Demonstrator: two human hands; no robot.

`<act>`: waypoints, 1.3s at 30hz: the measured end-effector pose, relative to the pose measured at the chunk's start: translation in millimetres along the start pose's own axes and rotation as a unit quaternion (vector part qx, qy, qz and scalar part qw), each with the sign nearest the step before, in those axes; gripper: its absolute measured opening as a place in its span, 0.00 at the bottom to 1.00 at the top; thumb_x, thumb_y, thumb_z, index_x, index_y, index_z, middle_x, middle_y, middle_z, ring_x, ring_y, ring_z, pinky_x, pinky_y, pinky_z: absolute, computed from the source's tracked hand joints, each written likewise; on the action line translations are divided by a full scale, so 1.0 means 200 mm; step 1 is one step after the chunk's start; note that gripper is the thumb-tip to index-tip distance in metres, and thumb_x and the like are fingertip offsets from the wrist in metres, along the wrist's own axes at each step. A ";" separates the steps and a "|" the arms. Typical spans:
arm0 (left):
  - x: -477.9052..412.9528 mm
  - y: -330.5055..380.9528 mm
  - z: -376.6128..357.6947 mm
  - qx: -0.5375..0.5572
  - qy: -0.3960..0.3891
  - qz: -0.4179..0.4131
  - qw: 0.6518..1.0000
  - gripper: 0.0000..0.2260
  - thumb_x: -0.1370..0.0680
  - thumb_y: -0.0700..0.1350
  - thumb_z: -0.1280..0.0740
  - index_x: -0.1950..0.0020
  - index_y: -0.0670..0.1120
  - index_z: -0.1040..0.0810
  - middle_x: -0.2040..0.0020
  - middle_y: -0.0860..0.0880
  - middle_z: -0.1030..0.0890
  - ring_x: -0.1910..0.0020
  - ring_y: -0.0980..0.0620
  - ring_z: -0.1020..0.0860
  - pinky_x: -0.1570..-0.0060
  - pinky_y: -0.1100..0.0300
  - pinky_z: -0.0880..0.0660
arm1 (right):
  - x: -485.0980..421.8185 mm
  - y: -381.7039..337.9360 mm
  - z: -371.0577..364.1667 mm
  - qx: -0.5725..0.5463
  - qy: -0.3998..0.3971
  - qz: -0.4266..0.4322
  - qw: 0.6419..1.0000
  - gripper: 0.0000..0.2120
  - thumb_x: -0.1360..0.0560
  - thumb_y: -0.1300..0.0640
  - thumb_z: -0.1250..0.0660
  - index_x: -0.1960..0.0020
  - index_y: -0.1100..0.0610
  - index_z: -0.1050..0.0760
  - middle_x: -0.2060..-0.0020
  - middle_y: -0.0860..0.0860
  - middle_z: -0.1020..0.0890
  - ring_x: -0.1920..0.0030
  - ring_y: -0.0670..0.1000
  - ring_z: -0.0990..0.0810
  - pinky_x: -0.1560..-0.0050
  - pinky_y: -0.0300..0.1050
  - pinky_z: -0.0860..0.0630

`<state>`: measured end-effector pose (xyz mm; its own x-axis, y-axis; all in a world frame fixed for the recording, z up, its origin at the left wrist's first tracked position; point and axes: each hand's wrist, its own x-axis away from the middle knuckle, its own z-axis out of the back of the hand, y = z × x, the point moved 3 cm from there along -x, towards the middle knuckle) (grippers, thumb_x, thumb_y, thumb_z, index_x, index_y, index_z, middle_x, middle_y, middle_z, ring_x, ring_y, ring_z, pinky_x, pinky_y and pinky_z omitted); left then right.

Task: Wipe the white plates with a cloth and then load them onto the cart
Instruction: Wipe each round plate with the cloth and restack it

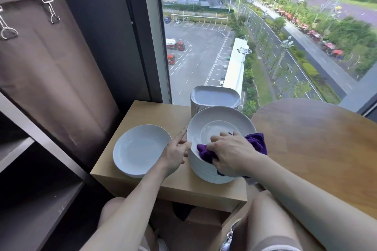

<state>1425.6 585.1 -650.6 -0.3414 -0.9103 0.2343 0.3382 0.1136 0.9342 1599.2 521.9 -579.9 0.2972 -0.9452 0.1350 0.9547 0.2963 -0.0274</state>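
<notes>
On the bench [142, 112] by the window [204, 47], a tall stack of round plates [212, 173] stands right of centre, with a squarer stack [214, 98] just behind it. Another plate [138, 149] lies to its left, the left hand [175, 153] between them, touching the tall stack's rim. The cloth [257, 140] lies on the top plate, under the right hand [230, 153]. A round tabletop [316, 138] adjoins on the right.

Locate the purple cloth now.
The purple cloth lies centre-right in the head view, gripped by the right hand on the top plate of the round white stack.
</notes>
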 end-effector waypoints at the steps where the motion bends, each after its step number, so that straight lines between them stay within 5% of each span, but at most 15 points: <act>1: 0.00 0.00 0.00 0.000 0.001 0.000 1.000 0.27 0.26 0.57 0.38 0.27 0.73 0.33 0.46 0.50 0.22 0.55 0.51 0.22 0.54 0.54 0.22 | 0.02 0.01 0.00 0.015 -0.003 -0.001 1.000 0.08 0.22 0.48 0.43 0.53 0.47 0.26 0.57 0.45 0.28 0.50 0.53 0.29 0.50 0.52 0.36; 6: 0.02 0.02 0.00 -0.004 0.024 -0.013 1.000 0.22 0.25 0.55 0.38 0.44 0.86 0.34 0.50 0.53 0.23 0.62 0.58 0.23 0.58 0.58 0.22 | 0.09 0.10 0.03 0.070 -0.008 -0.054 0.996 0.10 0.21 0.49 0.43 0.50 0.48 0.23 0.55 0.46 0.28 0.51 0.53 0.30 0.52 0.52 0.39; 15: -0.03 0.04 0.00 -0.053 0.057 -0.018 0.997 0.29 0.25 0.54 0.34 0.22 0.62 0.31 0.36 0.48 0.26 0.45 0.50 0.24 0.42 0.51 0.24 | 0.02 0.30 0.06 0.076 0.044 -0.225 0.970 0.15 0.22 0.46 0.43 0.48 0.51 0.21 0.47 0.52 0.24 0.44 0.57 0.26 0.45 0.54 0.34; 20: -0.04 0.05 0.00 -0.111 0.116 -0.027 0.987 0.27 0.22 0.53 0.29 0.23 0.59 0.29 0.37 0.52 0.31 0.55 0.62 0.25 0.55 0.70 0.31 | 0.03 0.33 0.01 0.036 0.137 -0.240 0.960 0.16 0.23 0.42 0.44 0.51 0.50 0.21 0.48 0.51 0.23 0.45 0.56 0.25 0.47 0.53 0.34; 23: -0.03 0.10 -0.02 -0.103 0.160 -0.037 0.981 0.27 0.23 0.53 0.26 0.25 0.59 0.28 0.44 0.52 0.30 0.53 0.61 0.27 0.49 0.64 0.30 | 0.04 0.32 -0.03 0.009 0.158 -0.253 0.954 0.17 0.22 0.42 0.43 0.48 0.51 0.21 0.47 0.52 0.23 0.43 0.56 0.26 0.45 0.54 0.33; 28: -0.03 0.18 -0.04 -0.133 0.169 -0.052 0.975 0.24 0.21 0.44 0.34 0.25 0.58 0.26 0.66 0.55 0.27 0.65 0.54 0.26 0.58 0.57 0.25 | 0.06 0.33 -0.06 -0.026 0.182 -0.255 0.949 0.14 0.22 0.44 0.39 0.46 0.52 0.21 0.46 0.52 0.23 0.42 0.57 0.26 0.44 0.54 0.33; 32: 0.00 0.22 -0.04 -0.163 0.118 -0.044 0.979 0.21 0.20 0.42 0.41 0.28 0.58 0.29 0.61 0.50 0.18 0.65 0.46 0.18 0.61 0.51 0.19 | 0.08 0.34 -0.06 -0.046 0.205 -0.256 0.943 0.10 0.23 0.47 0.36 0.49 0.51 0.22 0.49 0.50 0.24 0.44 0.56 0.26 0.46 0.53 0.34; 39: 0.05 0.20 -0.02 -0.113 0.131 -0.043 0.984 0.19 0.19 0.41 0.43 0.30 0.57 0.31 0.58 0.48 0.18 0.76 0.54 0.22 0.73 0.58 0.24 | 0.15 0.32 -0.04 -0.099 0.222 -0.271 0.931 0.09 0.23 0.47 0.37 0.51 0.50 0.22 0.53 0.48 0.27 0.47 0.55 0.26 0.46 0.52 0.34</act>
<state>1439.9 579.5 -611.5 -0.1485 -0.9875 0.0520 0.5144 -0.0322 0.8569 1668.5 512.3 -584.8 -0.2946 -0.9253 -0.2388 0.9370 -0.2306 -0.2624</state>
